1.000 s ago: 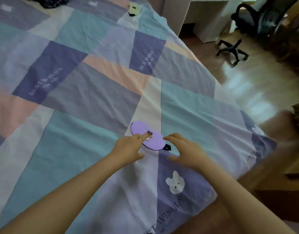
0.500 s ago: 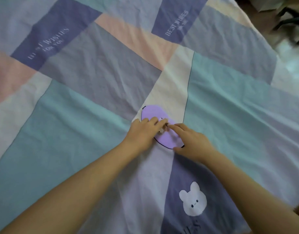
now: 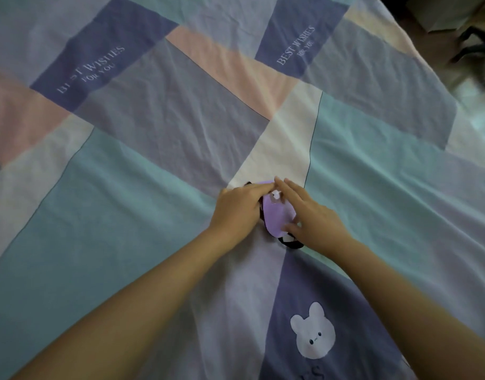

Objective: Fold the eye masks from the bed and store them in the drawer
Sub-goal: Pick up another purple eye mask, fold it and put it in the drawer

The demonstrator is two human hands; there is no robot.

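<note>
A purple eye mask (image 3: 278, 218) with a small white figure on it lies on the patchwork bed cover (image 3: 159, 171) in the middle of the view. Its black strap (image 3: 290, 244) pokes out at the near end. My left hand (image 3: 237, 211) covers the mask's left and far part, with the fingers curled over its edge, where black lining shows. From the right, my right hand (image 3: 311, 215) rests straight fingers on the mask, its thumb on the near end. No drawer is in view.
The bed cover has teal, grey, pink and navy panels and a white rabbit print (image 3: 312, 334) near me. The bed's right edge runs along the upper right, with floor and a dark chair base (image 3: 474, 48) beyond it.
The camera has moved closer and tilted down. Both hands have closed in on the mask; the left hand now curls over its far end, the mask looks shorter, and the black strap shows.
</note>
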